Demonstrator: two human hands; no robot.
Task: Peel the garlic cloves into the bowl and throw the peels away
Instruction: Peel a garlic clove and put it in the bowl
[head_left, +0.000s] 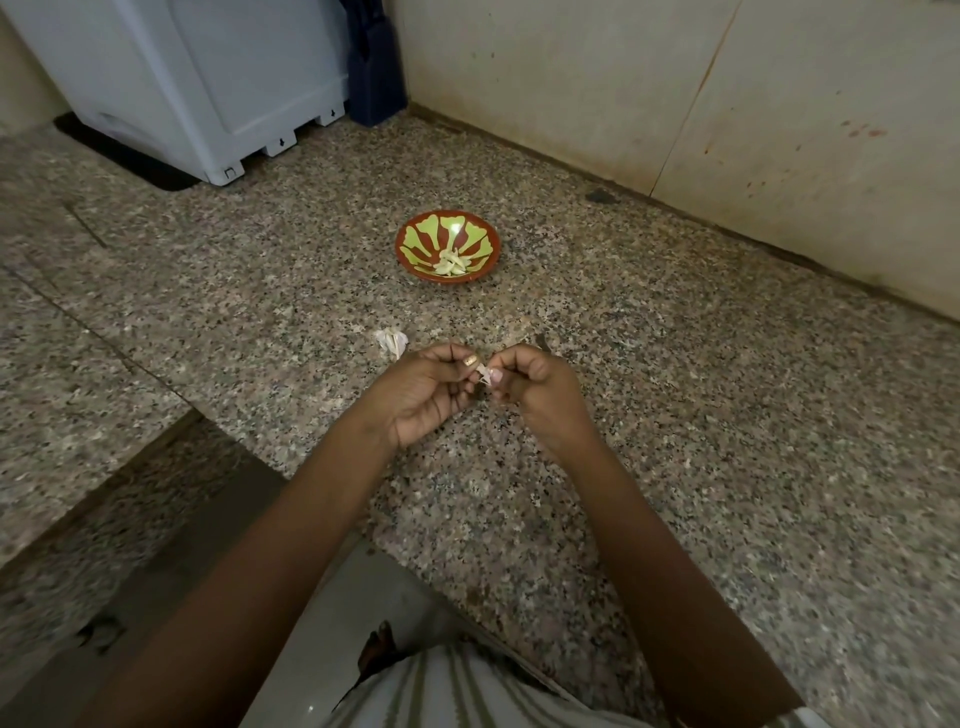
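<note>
Between both hands, a garlic clove (484, 375); left hand (423, 397) fingers and right hand (537, 389) fingers pinch it.

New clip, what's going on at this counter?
A person stands at a speckled stone counter, peeling garlic. The left hand and right hand both pinch one small garlic clove between them, its skin partly loose. The red and green bowl farther back holds several peeled cloves. A small pale heap, peels or unpeeled garlic, lies just beyond the left hand.
</note>
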